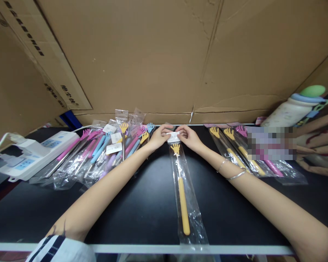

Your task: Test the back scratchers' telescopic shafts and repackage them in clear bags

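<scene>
1. Power strip (45, 151), white with blue socket panels, sits at the far left of my black counter (142, 207). It's got a chunky plug in it, plus a white cable.
2. Next to that is a messy heap of bagged back scratchers (98, 146), mostly pink, blue and purple handles with a couple of yellow claw heads poking up. Clear plastic everywhere, a few white labels on top. My left forearm cuts across in front of part of it.
3. My left fingers (165, 137) are closed in a pinch on the left end of a white strip (174, 137) at the top of one bag.
4. That bag holds a yellow back scratcher (184, 207), lying on the counter in front of me, claw away from me and handle my way. The bag's bottom end laps the pale front edge.
5. My right fingers (184, 135) are pinched the same way on the strip's right end, so both sets are basically shut. Bangles (236, 175) on that forearm.
6. Off to the right are more bagged ones (236, 159): two yellow, one pink, the pink partly pixelated out.
7. Bottle (289, 112) at the back right, pale body, green on top.
</scene>
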`<state>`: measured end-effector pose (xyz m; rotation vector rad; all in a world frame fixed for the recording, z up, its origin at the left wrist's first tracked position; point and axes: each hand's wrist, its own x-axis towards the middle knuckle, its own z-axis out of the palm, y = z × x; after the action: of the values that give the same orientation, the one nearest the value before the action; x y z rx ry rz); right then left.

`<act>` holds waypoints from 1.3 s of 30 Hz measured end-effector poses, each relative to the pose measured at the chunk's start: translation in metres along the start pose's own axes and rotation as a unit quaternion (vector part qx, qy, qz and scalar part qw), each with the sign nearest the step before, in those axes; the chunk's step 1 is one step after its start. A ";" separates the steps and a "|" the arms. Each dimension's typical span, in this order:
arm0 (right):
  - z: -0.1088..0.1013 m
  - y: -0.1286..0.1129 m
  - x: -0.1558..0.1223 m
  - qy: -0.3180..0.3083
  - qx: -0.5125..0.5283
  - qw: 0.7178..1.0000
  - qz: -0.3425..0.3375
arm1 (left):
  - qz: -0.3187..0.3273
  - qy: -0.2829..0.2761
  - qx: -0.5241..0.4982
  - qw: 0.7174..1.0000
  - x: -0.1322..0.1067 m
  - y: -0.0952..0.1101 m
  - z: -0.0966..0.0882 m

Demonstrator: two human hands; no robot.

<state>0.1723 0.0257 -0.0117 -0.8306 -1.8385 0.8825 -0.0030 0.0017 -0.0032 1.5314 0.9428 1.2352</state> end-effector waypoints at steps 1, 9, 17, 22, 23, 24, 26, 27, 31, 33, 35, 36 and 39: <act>0.000 0.000 0.000 -0.001 0.002 1.000 0.000 | 0.002 0.000 0.001 1.000 0.000 0.000 0.000; -0.001 0.002 0.001 -0.008 0.019 1.000 0.002 | 0.018 -0.003 0.011 1.000 0.001 -0.001 0.000; -0.001 0.005 0.000 -0.012 0.026 1.000 0.000 | 0.026 -0.002 0.040 0.999 -0.001 -0.002 -0.001; -0.001 0.005 0.000 -0.010 0.023 1.000 0.002 | 0.040 0.001 0.077 0.996 -0.001 0.000 0.001; -0.001 0.004 0.000 -0.009 0.022 1.000 0.003 | 0.044 0.002 0.086 0.995 -0.001 0.001 0.002; -0.001 0.004 0.000 -0.008 0.021 1.000 0.003 | 0.050 0.004 0.097 0.994 0.000 0.001 0.002; -0.001 0.002 0.000 -0.006 0.017 1.000 0.006 | 0.062 0.011 0.121 0.991 0.000 0.004 0.003; -0.001 0.002 0.000 -0.005 0.014 1.000 0.007 | 0.069 0.016 0.135 0.988 -0.001 0.006 0.003; -0.003 0.001 0.002 0.010 -0.006 1.000 0.013 | 0.100 0.038 0.200 0.974 -0.004 0.026 0.003; -0.004 0.002 0.003 0.021 -0.021 0.999 0.016 | 0.126 0.033 0.237 0.963 -0.009 0.045 0.004; -0.005 0.002 0.004 0.029 -0.039 0.999 0.019 | 0.175 0.000 0.323 0.930 -0.015 0.069 0.009; -0.006 0.002 0.004 0.030 -0.049 0.998 0.020 | 0.196 -0.020 0.379 0.904 -0.019 0.081 0.012; -0.006 0.001 0.003 0.021 -0.083 0.996 0.024 | 0.220 -0.070 0.497 0.837 -0.033 0.114 0.026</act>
<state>0.1766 0.0300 -0.0097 -0.9930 -1.8788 0.7439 0.0171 -0.0664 0.0950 2.7436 1.2668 0.9075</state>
